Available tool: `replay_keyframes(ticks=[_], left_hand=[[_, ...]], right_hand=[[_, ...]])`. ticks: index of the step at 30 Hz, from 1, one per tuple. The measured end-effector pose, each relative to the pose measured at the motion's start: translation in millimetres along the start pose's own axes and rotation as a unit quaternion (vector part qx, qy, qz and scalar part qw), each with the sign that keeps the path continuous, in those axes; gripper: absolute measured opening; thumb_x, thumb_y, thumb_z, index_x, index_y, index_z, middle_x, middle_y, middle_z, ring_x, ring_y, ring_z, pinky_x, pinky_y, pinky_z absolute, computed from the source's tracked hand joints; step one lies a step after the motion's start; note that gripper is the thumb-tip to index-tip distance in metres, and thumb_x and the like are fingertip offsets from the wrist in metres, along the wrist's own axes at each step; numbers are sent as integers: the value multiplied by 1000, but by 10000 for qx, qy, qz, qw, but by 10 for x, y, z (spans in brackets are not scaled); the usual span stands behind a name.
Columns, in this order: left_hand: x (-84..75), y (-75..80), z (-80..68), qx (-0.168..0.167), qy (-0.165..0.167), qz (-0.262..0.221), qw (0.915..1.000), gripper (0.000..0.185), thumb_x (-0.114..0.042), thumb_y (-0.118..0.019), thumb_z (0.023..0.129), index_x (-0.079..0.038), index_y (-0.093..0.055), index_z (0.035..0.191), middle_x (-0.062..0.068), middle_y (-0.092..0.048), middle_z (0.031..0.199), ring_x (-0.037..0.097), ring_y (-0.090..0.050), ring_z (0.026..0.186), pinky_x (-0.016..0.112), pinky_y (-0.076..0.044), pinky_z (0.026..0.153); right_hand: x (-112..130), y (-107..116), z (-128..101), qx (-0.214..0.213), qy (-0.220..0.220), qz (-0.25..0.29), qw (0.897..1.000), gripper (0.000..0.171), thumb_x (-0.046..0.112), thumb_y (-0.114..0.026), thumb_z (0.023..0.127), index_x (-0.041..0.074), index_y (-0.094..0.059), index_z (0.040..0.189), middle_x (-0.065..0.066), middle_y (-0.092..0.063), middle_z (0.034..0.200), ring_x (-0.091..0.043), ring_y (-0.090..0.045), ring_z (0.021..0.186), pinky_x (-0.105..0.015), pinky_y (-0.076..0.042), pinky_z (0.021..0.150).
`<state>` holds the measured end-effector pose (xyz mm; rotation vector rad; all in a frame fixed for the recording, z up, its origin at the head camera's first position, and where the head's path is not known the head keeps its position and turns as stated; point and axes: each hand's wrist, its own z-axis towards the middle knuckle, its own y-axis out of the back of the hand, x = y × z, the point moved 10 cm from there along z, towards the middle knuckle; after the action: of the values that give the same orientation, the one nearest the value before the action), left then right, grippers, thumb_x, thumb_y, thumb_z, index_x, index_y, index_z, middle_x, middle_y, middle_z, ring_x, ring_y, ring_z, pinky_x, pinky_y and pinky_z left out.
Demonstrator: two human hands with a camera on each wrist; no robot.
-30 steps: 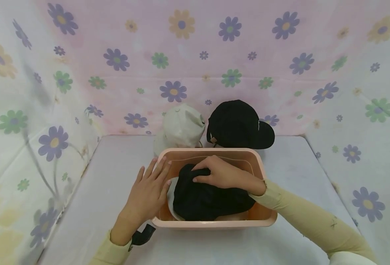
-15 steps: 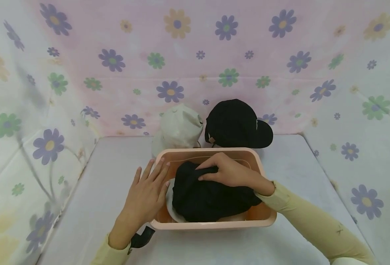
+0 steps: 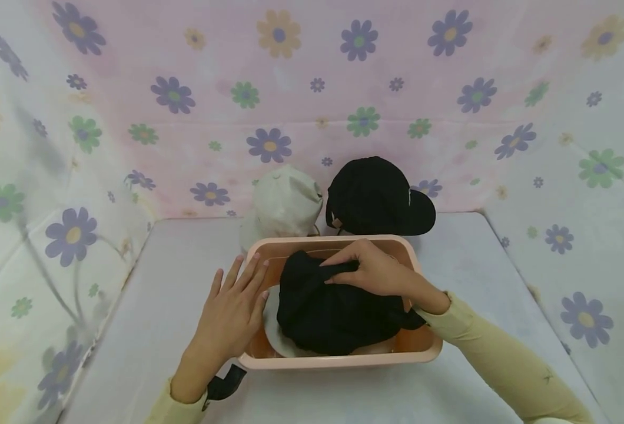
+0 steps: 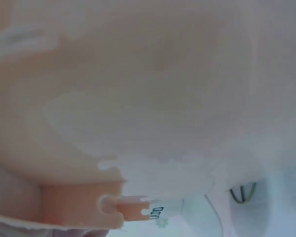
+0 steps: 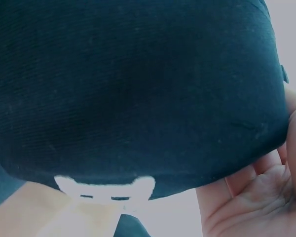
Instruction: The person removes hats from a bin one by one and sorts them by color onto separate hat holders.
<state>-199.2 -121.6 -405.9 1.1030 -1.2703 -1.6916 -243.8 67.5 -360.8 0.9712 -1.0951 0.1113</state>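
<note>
Inside the peach plastic basin, a black cap lies over a pale grey-white cap whose brim shows at the left. My right hand pinches the black cap's crown between thumb and fingers. In the right wrist view the black cap fills most of the picture, with white embroidery along its lower edge and my right palm beside it. My left hand lies with fingers straight against the basin's left rim. The left wrist view mostly shows the pale basin wall, blurred.
Behind the basin stand a cream cap and another black cap with its brim to the right. The white table meets flower-printed cloth walls at the back and sides.
My right hand has moved slightly right and up, drawing the black cap with it; more of the pale brim shows. My left hand keeps its place on the rim. The head view has shifted slightly.
</note>
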Motion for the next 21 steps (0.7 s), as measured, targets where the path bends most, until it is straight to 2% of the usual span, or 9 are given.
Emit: replay_keyframes(ticks=[6, 9, 10, 11, 13, 14, 16, 17, 21], left_hand=[[9, 13, -1, -1, 35, -78, 10000, 55, -33, -45, 108, -11, -37, 158, 8, -25, 167, 39, -17, 155, 66, -13, 121], [12, 1, -6, 34, 52, -98, 9999, 56, -33, -45, 108, -11, -36, 158, 8, -24, 167, 38, -16, 156, 66, -12, 122], [10, 0, -7, 40, 44, -117, 9999, 56, -32, -45, 108, -11, -36, 158, 8, -24, 167, 38, -16, 156, 65, -11, 122], [7, -3, -8, 40, 27, -118, 9999, 56, -32, -45, 108, -11, -36, 158, 8, -24, 167, 38, -16, 156, 65, -11, 122], [2, 4, -8, 19, -17, -123, 9999, 56, -32, -45, 108, -11, -36, 158, 8, -25, 167, 38, -17, 155, 65, -12, 122], [0, 15, -6, -15, -44, -133, 9999, 55, -31, -46, 108, -10, -37, 158, 9, -26, 167, 39, -18, 155, 66, -13, 121], [-2, 19, -3, -33, -81, -139, 9999, 55, -31, -46, 107, -9, -37, 158, 10, -27, 167, 40, -20, 154, 66, -14, 121], [0, 15, -3, -30, -89, -137, 9999, 56, -31, -46, 107, -9, -37, 158, 10, -26, 167, 40, -20, 154, 66, -14, 121], [5, -4, 2, -6, -119, -155, 9998, 56, -31, -45, 108, -9, -34, 159, 9, -24, 167, 39, -18, 155, 64, -15, 122]], right_hand=[[107, 158, -33, -193, 166, 117, 9996, 29, 4, -77, 89, 5, -77, 119, -8, -76, 116, -15, -71, 104, -28, -59, 83], [150, 243, -55, -321, 215, 182, 9991, 29, 2, -77, 88, 4, -77, 117, -9, -76, 114, -10, -71, 99, -25, -58, 76], [166, 276, -63, -382, 238, 181, 9988, 30, 1, -77, 88, 4, -77, 117, -10, -76, 114, -7, -70, 89, -22, -56, 71], [189, 310, -68, -434, 262, 184, 9985, 30, -1, -77, 87, 3, -77, 117, -10, -76, 113, -4, -69, 87, -21, -54, 68], [231, 384, -81, -545, 316, 163, 9979, 32, -3, -77, 86, 2, -76, 118, -12, -76, 113, -2, -60, 68, -20, -45, 58], [263, 423, -85, -598, 362, 153, 9974, 32, -4, -77, 85, 1, -76, 117, -13, -76, 112, -2, -59, 66, -22, -41, 55], [325, 499, -91, -698, 451, 100, 9965, 31, -6, -77, 85, 0, -76, 115, -13, -76, 111, -4, -59, 66, -19, -45, 58], [357, 536, -94, -742, 500, 84, 9960, 30, -6, -77, 85, 0, -77, 114, -13, -76, 111, -6, -66, 75, -19, -51, 64], [488, 721, -138, -1035, 723, 54, 9920, 26, -9, -76, 84, -2, -78, 110, -13, -77, 108, -11, -73, 97, -27, -60, 82]])
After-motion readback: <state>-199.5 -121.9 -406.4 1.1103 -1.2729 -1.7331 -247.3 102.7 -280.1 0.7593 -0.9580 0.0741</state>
